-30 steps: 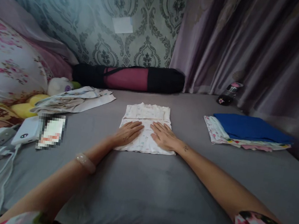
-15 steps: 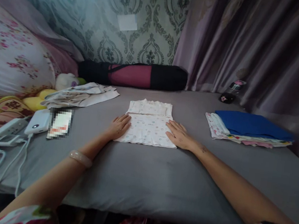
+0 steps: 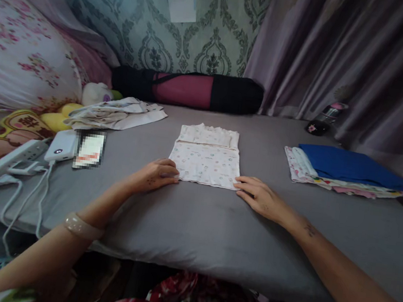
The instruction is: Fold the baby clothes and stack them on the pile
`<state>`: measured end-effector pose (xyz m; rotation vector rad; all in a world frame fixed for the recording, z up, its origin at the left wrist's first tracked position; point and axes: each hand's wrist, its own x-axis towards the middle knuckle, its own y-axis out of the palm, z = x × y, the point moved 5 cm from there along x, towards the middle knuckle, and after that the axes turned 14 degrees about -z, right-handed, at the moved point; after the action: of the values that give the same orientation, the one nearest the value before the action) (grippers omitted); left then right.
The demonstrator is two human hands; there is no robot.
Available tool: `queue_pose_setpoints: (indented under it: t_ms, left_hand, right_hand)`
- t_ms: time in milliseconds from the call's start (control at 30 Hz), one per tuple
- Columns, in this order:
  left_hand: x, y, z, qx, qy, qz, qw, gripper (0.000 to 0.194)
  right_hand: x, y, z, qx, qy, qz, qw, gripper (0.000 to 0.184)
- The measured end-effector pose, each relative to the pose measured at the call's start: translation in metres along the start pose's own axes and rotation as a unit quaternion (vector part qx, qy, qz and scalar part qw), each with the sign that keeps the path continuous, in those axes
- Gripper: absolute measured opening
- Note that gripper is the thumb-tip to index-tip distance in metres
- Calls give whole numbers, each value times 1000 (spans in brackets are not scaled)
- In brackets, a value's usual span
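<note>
A small white shirt (image 3: 208, 159) with a tiny pastel print lies on the grey bed sheet in front of me. Its far part is folded over, leaving a flap across the upper third. My left hand (image 3: 154, 174) holds the near left corner, fingers bent and the thumb close to the hem. At the near right corner, my right hand (image 3: 264, 198) has the hem between its fingertips and thumb. The fabric stays flat against the sheet.
Folded clothes topped by a blue piece (image 3: 350, 165) lie at right, near a bottle (image 3: 325, 119). Crumpled pale clothes (image 3: 118, 114), plush toys (image 3: 16, 133), a power bank (image 3: 60, 146) and a power strip (image 3: 4, 171) are at left. A black-and-pink roll bag (image 3: 183, 89) lies at the back.
Both hands have moved from lying flat along the shirt's sides to its near corners, with the fingers now bent around the hem. The view has tilted down slightly.
</note>
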<state>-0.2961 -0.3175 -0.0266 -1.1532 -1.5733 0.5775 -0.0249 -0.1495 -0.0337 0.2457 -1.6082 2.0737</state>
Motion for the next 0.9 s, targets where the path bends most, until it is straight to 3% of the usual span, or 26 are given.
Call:
queue_pose_setpoints:
  t_ms: [133,367,567,700,900]
  left_hand:
    - [-6,-5,0,26,25,13,999,34]
    - [0,-4,-6,71,55,51,995,31]
    - [6,7,9,158,-11,16,987,20]
    - [7,10,10,141,-6,22,990,19]
    - [3,0,14,56,-16,21,998,26]
  right_hand:
    - [0,-2,3,-21,-34,-23,999,29]
    - [5,3,12,-83,-53,15,995,33]
    - [12,5,12,-113,-32,11,993,30]
    - [14,5,7,-81,-24,-2,996,27]
    - [12,-1,-7,57,-12,16,998,28]
